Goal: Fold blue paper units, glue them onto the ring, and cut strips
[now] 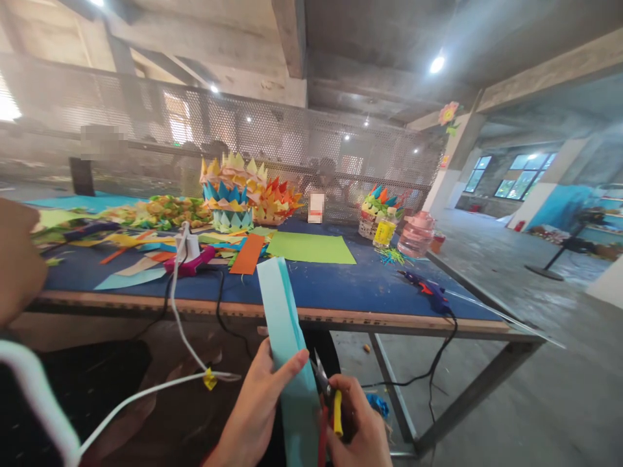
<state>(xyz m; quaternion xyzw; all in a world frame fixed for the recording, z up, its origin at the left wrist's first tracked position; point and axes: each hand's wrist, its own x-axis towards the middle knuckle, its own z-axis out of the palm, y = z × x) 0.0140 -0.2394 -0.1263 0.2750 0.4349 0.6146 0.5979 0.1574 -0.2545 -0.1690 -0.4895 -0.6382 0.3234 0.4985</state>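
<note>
Between my hands a long folded strip of light blue paper (281,298) stands tilted in front of the table edge. My left hand (263,395) is closed around it, thumb on the front face. My right hand (357,418) grips the scissors (337,412), which have a yellow handle and a dark pivot. Their blades are parted and point up at the paper's right edge. Part of the paper and the scissors' lower handle run past the bottom of the view.
On the blue table (331,285) lie green paper (311,248), an orange strip (248,253), a purple glue gun (428,290) and a magenta one (191,261). Paper crowns (228,201), a yellow bottle (384,232) and a pink jug (416,235) stand behind. Cables (182,324) hang below.
</note>
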